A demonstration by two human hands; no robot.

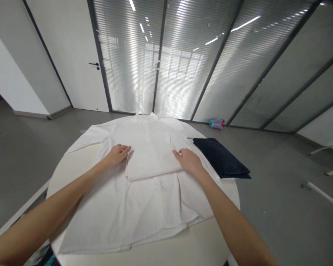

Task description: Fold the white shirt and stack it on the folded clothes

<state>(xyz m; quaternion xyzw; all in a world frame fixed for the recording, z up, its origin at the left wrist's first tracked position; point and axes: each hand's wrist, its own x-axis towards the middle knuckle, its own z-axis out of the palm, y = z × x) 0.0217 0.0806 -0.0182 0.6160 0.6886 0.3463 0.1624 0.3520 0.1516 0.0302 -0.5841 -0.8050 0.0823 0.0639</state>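
1. A round white worktop (211, 247) stands on a grey floor (266, 210). A glass wall (188, 74) lined with blinds fills 12 o'clock, and a white door (69, 55) stands at 11.
2. A striped cylinder (217, 123) lies on the floor at 1 o'clock.
3. Folded navy cloth (220, 158) sits on the worktop at 2 o'clock, just beside the shirt.
4. A white shirt (152, 203) lies spread across the worktop's centre, collar at 12 o'clock, with a folded panel (152, 159) over its middle.
5. The left hand (117, 155) and right hand (189, 162) lie open and flat, one at each side edge of the panel.

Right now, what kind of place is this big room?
It's probably an office: it has glass walls with blinds, a white door with a black handle, and a plain gray floor.
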